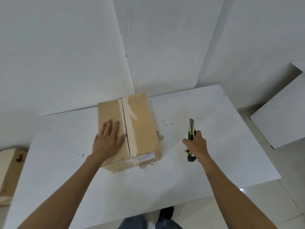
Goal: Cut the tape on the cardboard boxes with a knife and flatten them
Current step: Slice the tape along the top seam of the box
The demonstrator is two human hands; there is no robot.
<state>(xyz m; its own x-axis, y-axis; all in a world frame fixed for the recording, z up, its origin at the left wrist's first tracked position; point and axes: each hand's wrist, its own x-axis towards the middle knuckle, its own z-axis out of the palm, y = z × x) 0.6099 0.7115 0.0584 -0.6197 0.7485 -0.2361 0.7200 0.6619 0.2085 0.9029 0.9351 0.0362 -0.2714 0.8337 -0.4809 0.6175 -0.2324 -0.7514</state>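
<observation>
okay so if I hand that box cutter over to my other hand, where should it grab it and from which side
Take the box cutter by its green and black handle, coming from the near, butt end below your right hand. The bare blade is extended and points away from you, so that far end is the part to avoid. Your left hand lies flat on the cardboard box.

We are pressing our left hand (108, 139) flat on the top of the cardboard box (142, 129), left of its center seam, where tape (130, 123) is running along the flaps. The box is sitting near the far edge of the white surface (66, 162). Our right hand (196, 144) is gripping a green-and-black knife (191, 138) with its blade out, well apart from the box. Another box (8, 176) is showing past the surface's left edge.
</observation>
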